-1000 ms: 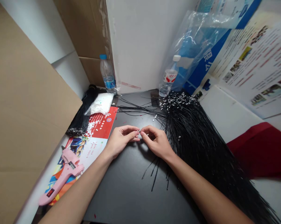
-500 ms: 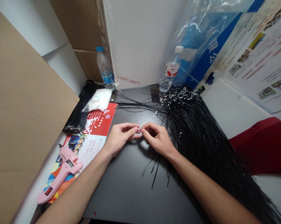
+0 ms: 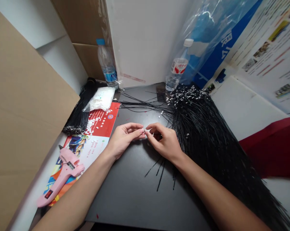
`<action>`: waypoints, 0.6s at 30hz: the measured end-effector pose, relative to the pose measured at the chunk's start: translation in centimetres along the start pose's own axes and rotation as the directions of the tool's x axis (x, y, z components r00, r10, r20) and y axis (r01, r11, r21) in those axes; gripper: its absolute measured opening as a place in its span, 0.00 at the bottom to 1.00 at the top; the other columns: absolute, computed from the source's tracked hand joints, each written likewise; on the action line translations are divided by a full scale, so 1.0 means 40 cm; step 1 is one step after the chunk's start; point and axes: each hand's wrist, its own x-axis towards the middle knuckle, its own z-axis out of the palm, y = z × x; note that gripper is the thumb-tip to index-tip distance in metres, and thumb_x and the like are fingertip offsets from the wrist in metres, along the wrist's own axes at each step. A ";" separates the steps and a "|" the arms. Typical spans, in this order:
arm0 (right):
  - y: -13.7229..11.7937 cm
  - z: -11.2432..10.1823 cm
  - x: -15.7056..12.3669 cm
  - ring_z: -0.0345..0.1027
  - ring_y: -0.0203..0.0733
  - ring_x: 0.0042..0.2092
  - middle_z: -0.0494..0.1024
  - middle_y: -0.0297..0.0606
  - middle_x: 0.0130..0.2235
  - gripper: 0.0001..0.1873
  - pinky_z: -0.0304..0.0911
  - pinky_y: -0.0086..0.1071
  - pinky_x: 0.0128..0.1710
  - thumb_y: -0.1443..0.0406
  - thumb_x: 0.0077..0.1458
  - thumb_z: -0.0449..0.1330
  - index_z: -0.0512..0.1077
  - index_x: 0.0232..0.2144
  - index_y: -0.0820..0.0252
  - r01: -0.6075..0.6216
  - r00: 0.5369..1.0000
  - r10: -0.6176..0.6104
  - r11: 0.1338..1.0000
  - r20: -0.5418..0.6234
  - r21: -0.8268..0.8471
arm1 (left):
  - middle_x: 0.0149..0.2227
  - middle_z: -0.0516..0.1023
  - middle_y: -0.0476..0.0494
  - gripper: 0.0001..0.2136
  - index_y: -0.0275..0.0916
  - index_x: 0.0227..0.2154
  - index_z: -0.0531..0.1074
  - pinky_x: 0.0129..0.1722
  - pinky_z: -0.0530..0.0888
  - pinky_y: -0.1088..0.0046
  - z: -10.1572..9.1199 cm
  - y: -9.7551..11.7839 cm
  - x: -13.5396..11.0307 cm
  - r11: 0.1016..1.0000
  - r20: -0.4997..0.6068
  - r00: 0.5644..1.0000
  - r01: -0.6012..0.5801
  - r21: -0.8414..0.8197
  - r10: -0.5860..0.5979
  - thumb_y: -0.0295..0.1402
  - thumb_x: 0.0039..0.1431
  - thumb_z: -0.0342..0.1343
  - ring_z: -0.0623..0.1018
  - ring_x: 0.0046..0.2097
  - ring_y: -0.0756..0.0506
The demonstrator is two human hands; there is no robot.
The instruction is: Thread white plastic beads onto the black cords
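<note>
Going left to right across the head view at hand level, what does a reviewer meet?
pink glue gun, left hand, right hand, black strands, red cloth

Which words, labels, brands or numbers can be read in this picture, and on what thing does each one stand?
"限公", in white on the blue banner.
Red characters on the white label of the water bottle: too small to read.
Blue label of the far-left water bottle: too blurred to read.
Red leaflet: too small to read.
Photo poster: too small to read.
</note>
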 end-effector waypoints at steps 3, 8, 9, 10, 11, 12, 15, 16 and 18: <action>-0.004 -0.004 0.001 0.72 0.35 0.31 0.80 0.35 0.31 0.04 0.64 0.27 0.33 0.66 0.59 0.59 0.75 0.35 0.59 0.032 0.999 -0.032 0.999 0.009 0.021 | 0.32 0.83 0.44 0.14 0.33 0.34 0.77 0.41 0.78 0.71 -0.001 -0.002 -0.001 1.000 0.008 1.000 -0.010 0.013 0.010 0.32 0.45 0.72 0.83 0.33 0.49; -0.011 -0.012 0.002 0.72 0.35 0.32 0.80 0.35 0.31 0.05 0.66 0.29 0.34 0.67 0.59 0.59 0.75 0.33 0.59 0.087 0.996 -0.086 0.996 -0.022 0.012 | 0.31 0.82 0.45 0.14 0.34 0.33 0.76 0.41 0.77 0.71 0.001 0.000 -0.003 0.999 0.010 1.000 -0.024 0.037 0.023 0.33 0.46 0.71 0.82 0.33 0.49; -0.010 -0.014 0.002 0.72 0.36 0.32 0.80 0.36 0.31 0.06 0.66 0.29 0.35 0.67 0.60 0.58 0.75 0.33 0.58 0.115 0.993 -0.116 0.993 -0.033 -0.021 | 0.31 0.82 0.45 0.13 0.34 0.33 0.76 0.42 0.77 0.71 0.002 0.000 -0.003 0.999 0.012 1.000 -0.016 0.028 0.015 0.32 0.46 0.71 0.82 0.33 0.49; -0.009 -0.015 0.002 0.72 0.36 0.32 0.80 0.36 0.32 0.06 0.65 0.30 0.35 0.67 0.61 0.58 0.75 0.33 0.58 0.145 0.988 -0.147 0.988 -0.039 -0.057 | 0.31 0.82 0.46 0.13 0.34 0.33 0.76 0.42 0.77 0.71 0.003 0.000 -0.003 1.000 0.014 1.000 -0.004 0.015 0.004 0.32 0.46 0.71 0.82 0.33 0.49; -0.008 -0.016 0.001 0.73 0.37 0.33 0.81 0.37 0.32 0.06 0.65 0.30 0.35 0.66 0.61 0.57 0.75 0.33 0.58 0.172 0.984 -0.176 0.981 -0.040 -0.094 | 0.31 0.82 0.46 0.13 0.34 0.33 0.76 0.42 0.77 0.71 0.004 0.001 -0.003 1.000 0.017 1.000 0.010 0.000 -0.010 0.32 0.46 0.71 0.81 0.32 0.50; -0.007 -0.016 0.001 0.73 0.37 0.33 0.81 0.38 0.32 0.07 0.65 0.30 0.36 0.66 0.62 0.57 0.75 0.34 0.58 0.195 0.979 -0.201 0.972 -0.037 -0.130 | 0.30 0.81 0.46 0.12 0.34 0.33 0.77 0.42 0.77 0.72 0.005 0.001 -0.004 1.000 0.020 1.000 0.025 -0.017 -0.025 0.31 0.46 0.71 0.81 0.32 0.50; -0.003 -0.019 0.000 0.73 0.38 0.34 0.81 0.38 0.32 0.08 0.64 0.31 0.36 0.66 0.63 0.56 0.75 0.33 0.58 0.252 0.964 -0.265 0.942 -0.028 -0.221 | 0.30 0.81 0.46 0.10 0.33 0.32 0.77 0.41 0.78 0.73 0.005 0.000 -0.004 0.996 0.022 0.998 0.062 -0.063 -0.060 0.29 0.47 0.71 0.81 0.32 0.51; -0.003 -0.021 0.000 0.73 0.38 0.34 0.81 0.38 0.32 0.08 0.64 0.31 0.36 0.67 0.63 0.56 0.75 0.33 0.58 0.272 0.958 -0.287 0.929 -0.026 -0.250 | 0.30 0.81 0.46 0.10 0.33 0.32 0.77 0.41 0.78 0.74 0.005 0.000 -0.004 0.995 0.023 0.997 0.069 -0.075 -0.068 0.28 0.47 0.70 0.81 0.32 0.51; -0.002 -0.024 0.002 0.71 0.38 0.32 0.82 0.37 0.32 0.09 0.62 0.32 0.36 0.67 0.63 0.56 0.76 0.32 0.57 0.309 0.944 -0.329 0.902 -0.017 -0.301 | 0.30 0.81 0.45 0.09 0.33 0.32 0.78 0.40 0.78 0.74 0.005 -0.001 -0.005 0.993 0.025 0.996 0.083 -0.090 -0.081 0.27 0.48 0.70 0.81 0.31 0.51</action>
